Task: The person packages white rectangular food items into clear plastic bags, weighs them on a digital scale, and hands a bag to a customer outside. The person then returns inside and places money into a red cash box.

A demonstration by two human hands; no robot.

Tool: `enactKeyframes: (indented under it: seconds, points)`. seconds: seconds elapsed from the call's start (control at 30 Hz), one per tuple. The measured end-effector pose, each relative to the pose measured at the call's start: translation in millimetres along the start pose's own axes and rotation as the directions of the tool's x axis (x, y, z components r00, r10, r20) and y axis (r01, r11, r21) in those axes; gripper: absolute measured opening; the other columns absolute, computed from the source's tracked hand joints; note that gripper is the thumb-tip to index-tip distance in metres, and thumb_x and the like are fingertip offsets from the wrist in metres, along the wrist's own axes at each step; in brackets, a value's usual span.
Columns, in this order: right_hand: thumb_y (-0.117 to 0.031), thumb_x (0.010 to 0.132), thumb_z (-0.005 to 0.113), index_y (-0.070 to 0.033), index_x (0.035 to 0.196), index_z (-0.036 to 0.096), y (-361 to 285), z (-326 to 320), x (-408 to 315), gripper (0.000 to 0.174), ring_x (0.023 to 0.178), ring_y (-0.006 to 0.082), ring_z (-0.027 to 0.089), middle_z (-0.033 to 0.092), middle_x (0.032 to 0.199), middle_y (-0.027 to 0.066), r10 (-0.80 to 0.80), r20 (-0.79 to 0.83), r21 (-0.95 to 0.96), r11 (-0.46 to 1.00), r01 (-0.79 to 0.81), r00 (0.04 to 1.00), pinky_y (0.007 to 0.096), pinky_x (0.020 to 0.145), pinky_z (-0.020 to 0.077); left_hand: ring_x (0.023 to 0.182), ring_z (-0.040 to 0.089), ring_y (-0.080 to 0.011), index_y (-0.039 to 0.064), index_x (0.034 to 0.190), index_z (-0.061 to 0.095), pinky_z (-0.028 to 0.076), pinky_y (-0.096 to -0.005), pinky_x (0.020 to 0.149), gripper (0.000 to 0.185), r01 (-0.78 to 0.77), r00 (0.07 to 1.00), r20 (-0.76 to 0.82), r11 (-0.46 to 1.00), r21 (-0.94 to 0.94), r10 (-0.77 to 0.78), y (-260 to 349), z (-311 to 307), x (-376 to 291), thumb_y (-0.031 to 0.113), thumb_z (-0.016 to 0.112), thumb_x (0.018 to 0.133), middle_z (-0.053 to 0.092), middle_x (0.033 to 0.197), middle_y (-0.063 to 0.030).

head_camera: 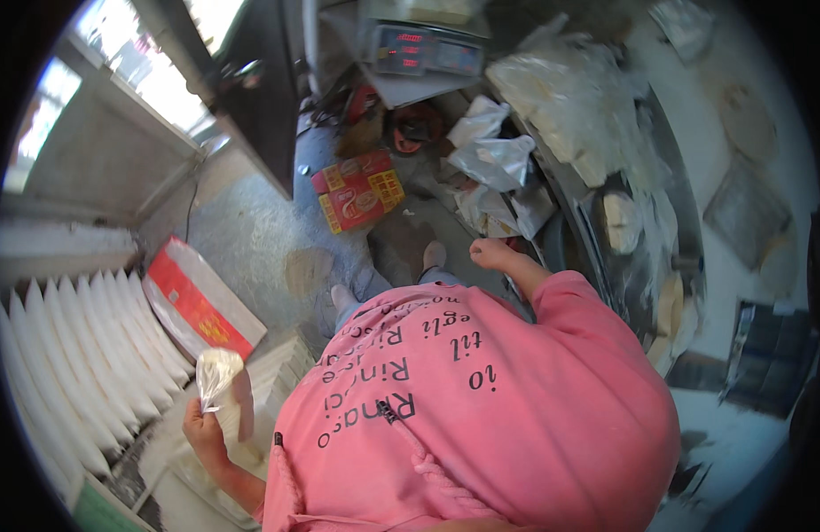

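At the lower left, my left hand [203, 429] grips the gathered neck of a small clear plastic bag [219, 372] with pale contents. The bag's full part points up, away from my fingers. Below and beside it lies a whitish, plastic-covered heap or container [207, 465], whose kind I cannot tell. Right of the middle, my right hand [491, 254] hangs beside my pink top with its fingers curled in and nothing visible in them. It is near the edge of a counter that bears crumpled plastic bags [569, 100].
Left stands a row of upright white filled sacks [84, 352] beside a red and white box [203, 299]. A flattened red and yellow carton [358, 189] lies on the floor ahead. A digital scale [426, 56] with lit digits stands beyond. White plastic bags [493, 156] lean against the counter.
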State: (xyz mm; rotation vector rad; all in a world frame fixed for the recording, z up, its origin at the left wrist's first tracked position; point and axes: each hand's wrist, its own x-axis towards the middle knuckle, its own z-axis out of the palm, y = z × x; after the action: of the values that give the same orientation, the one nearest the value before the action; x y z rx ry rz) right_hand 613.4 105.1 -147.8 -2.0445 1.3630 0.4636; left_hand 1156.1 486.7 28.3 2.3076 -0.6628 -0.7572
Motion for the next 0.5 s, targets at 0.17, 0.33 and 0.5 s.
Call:
enactKeyframes:
  seconds: [0.17, 0.33, 0.5]
  points:
    - [-0.022, 0.077, 0.062, -0.009, 0.092, 0.064, 74, -24, -22, 0.02, 0.094, 0.0333, 0.059, 0.063, 0.098, 0.0147, 0.228, -0.435, 0.228, 0.964, -0.138, 0.871, 0.0431, 0.081, 0.0475, 0.07, 0.05, -0.0444, 0.003, 0.08, 0.05, 0.042, -0.0423, 0.058, 0.01, -0.599, 0.801, 0.23, 0.737, 0.314, 0.553, 145, 90, 64, -0.003, 0.044, 0.074, 0.051, 0.074, -0.0249]
    - [-0.017, 0.071, 0.068, -0.01, 0.106, 0.058, 198, -116, -87, 0.037, 0.107, 0.0369, 0.048, 0.052, 0.112, 0.0165, 0.096, -0.979, 0.005, 0.896, -0.445, 0.182, 0.0504, 0.088, 0.0385, 0.073, 0.057, -0.0416, 0.004, 0.087, 0.057, 0.045, -0.0421, 0.06, 0.019, -0.743, 0.669, 0.435, 0.556, 0.372, 0.603, 305, 198, 69, -0.001, 0.045, 0.074, 0.057, 0.078, -0.0227]
    - [-0.031, 0.077, 0.067, -0.014, 0.127, 0.044, 328, -175, -130, 0.058, 0.114, 0.0404, 0.044, 0.05, 0.12, 0.0193, 0.423, -0.899, 0.383, 0.642, -0.664, -0.11, 0.0546, 0.095, 0.0324, 0.06, 0.057, -0.0305, 0.001, 0.087, 0.059, 0.045, -0.0331, 0.057, 0.019, -0.921, 0.312, 0.69, 0.387, 0.05, 0.653, 449, 348, 20, -0.001, 0.05, 0.07, 0.053, 0.071, -0.0217]
